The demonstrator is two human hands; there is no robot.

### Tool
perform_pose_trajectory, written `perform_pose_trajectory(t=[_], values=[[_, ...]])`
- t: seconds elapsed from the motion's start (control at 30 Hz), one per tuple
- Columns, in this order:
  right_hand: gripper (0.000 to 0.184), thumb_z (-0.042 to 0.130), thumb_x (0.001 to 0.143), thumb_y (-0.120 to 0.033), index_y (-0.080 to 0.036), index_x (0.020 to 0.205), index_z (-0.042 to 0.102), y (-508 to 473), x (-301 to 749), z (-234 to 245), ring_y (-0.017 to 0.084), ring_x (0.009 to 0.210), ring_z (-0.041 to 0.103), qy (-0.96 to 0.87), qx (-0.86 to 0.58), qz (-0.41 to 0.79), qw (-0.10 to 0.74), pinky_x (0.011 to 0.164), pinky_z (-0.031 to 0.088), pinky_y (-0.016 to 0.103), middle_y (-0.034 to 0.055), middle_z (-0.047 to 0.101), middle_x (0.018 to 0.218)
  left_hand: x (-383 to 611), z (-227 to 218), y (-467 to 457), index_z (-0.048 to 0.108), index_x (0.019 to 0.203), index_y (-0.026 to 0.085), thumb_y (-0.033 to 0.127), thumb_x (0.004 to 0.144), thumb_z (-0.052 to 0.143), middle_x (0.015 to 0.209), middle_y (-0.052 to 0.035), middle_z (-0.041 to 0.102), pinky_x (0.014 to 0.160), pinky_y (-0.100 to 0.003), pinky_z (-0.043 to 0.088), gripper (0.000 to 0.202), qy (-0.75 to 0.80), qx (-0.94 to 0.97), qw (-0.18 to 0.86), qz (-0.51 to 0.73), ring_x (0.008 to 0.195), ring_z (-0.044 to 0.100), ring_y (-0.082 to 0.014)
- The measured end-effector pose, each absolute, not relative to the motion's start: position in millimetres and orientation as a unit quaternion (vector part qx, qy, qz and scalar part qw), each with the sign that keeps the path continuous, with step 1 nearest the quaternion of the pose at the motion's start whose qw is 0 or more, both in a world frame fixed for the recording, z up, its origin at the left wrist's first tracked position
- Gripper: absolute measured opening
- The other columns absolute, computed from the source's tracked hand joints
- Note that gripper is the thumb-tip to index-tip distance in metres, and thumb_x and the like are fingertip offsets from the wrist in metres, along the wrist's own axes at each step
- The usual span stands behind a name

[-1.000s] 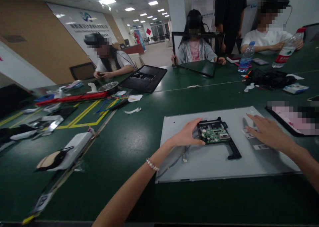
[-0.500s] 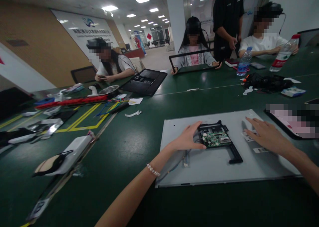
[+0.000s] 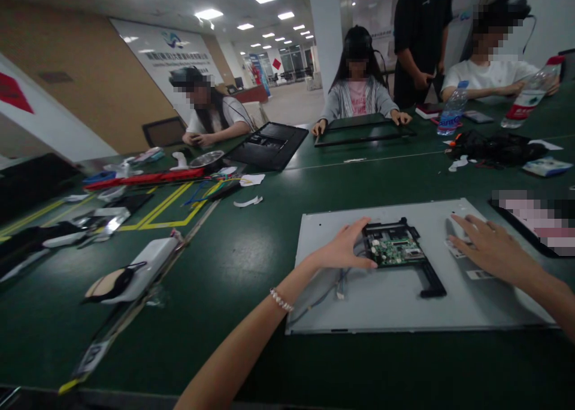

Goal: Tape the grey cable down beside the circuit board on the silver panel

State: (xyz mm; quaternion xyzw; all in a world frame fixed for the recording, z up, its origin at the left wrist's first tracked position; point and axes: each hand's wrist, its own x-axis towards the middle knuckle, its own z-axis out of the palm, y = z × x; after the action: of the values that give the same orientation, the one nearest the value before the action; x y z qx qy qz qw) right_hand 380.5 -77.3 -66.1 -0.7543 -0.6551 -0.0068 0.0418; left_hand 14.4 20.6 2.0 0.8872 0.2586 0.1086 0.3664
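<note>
A flat light-grey metal panel (image 3: 381, 311) lies on the green table in front of me. On it rests a black plastic bracket (image 3: 433, 278) with a green circuit board (image 3: 398, 249) set in it. My left hand (image 3: 344, 248) is at the bracket's left edge, thumb and fingers apart; whether the fingertips press on it I cannot tell. Below that hand, thin cables (image 3: 326, 299) run across the panel. My right hand (image 3: 494, 248) is spread, palm down, over the panel's right part, beside a white label (image 3: 480, 274). It holds nothing visible.
Across the table a person holds a thin black frame (image 3: 368, 139). A black back cover (image 3: 269, 146) lies to their left. Bottles (image 3: 453, 110), a phone-like device (image 3: 530, 218) and black gear (image 3: 494, 149) are at the right. Cables, tools and a white case (image 3: 144, 266) lie left.
The person opposite has lowered the black frame from a raised tilt to nearly flat on the table. My view has turned slightly left; my hands keep about the same places on the panel.
</note>
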Motion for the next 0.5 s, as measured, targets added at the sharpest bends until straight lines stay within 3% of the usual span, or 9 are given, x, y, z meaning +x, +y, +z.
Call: perform_pose_trajectory(t=[0.13, 0.33, 0.5], values=[[0.073, 0.019, 0.091, -0.064, -0.021, 0.149, 0.032, -80, 380, -69, 0.046, 0.127, 0.041, -0.654, -0.756, 0.006, 0.032, 0.090, 0.046, 0.061, 0.0195, 0.038, 0.147, -2, 7, 43, 0.017, 0.153, 0.018, 0.054, 0.078, 0.067, 0.159, -0.0151, 0.020, 0.119, -0.046, 0.023, 0.097, 0.282, 0.895, 0.315, 0.140, 0.145, 0.024, -0.0279], [0.075, 0.014, 0.090, -0.066, -0.023, 0.148, 0.034, -82, 381, -69, 0.048, 0.129, 0.037, -0.647, -0.762, 0.025, 0.020, 0.095, 0.042, 0.062, 0.0178, 0.035, 0.149, -80, 11, 114, 0.052, 0.128, 0.016, 0.023, 0.085, 0.055, 0.138, -0.0122, 0.053, 0.114, -0.043, 0.032, 0.043, 0.508, 0.810, 0.048, 0.289, 0.133, 0.044, -0.0243], [0.073, 0.014, 0.091, -0.066, -0.025, 0.149, 0.033, -82, 377, -69, 0.049, 0.132, 0.033, -0.642, -0.766, 0.031, 0.019, 0.097, 0.038, 0.065, 0.0174, 0.032, 0.151, -145, 6, 143, 0.050, 0.127, 0.012, 0.022, 0.090, 0.049, 0.132, -0.0145, 0.055, 0.108, -0.038, 0.037, 0.039, 0.662, 0.708, -0.060, 0.238, 0.126, 0.048, -0.0243]])
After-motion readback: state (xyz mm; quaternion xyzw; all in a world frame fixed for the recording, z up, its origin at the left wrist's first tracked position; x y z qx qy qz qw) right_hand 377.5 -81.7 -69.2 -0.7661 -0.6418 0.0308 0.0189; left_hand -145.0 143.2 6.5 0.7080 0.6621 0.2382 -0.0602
